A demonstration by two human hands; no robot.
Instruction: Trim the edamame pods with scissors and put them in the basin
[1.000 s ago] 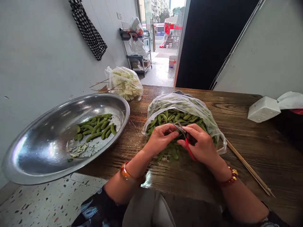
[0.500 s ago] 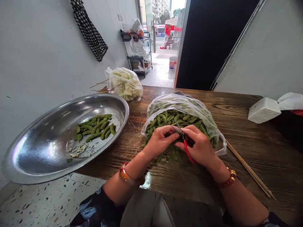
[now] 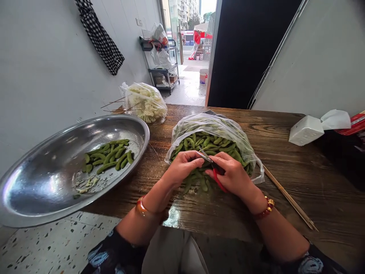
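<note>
My right hand (image 3: 232,173) grips red-handled scissors (image 3: 218,180), whose blades point left toward my left hand. The fingertips of my left hand (image 3: 185,165) are pinched together at the blade tips; whatever lies between them is hidden. Both hands are held over the near side of a clear plastic bag (image 3: 211,121) full of green edamame pods (image 3: 209,142). A few loose pods (image 3: 203,184) lie on the table below my hands. To the left, a wide steel basin (image 3: 57,152) contains a small pile of pods (image 3: 110,156) and pale trimmings (image 3: 88,184).
Behind the basin sits a bag of cauliflower (image 3: 145,102) beside thin sticks. A bundle of bamboo skewers (image 3: 288,198) lies on the wooden table (image 3: 273,152) to the right. A tissue pack (image 3: 306,130) rests at the right edge. Beyond stands a cart (image 3: 161,68).
The view has turned slightly to the right, so everything sits further left. The scissor blades look closer together than before. Both hands remain over the bag's near side.
</note>
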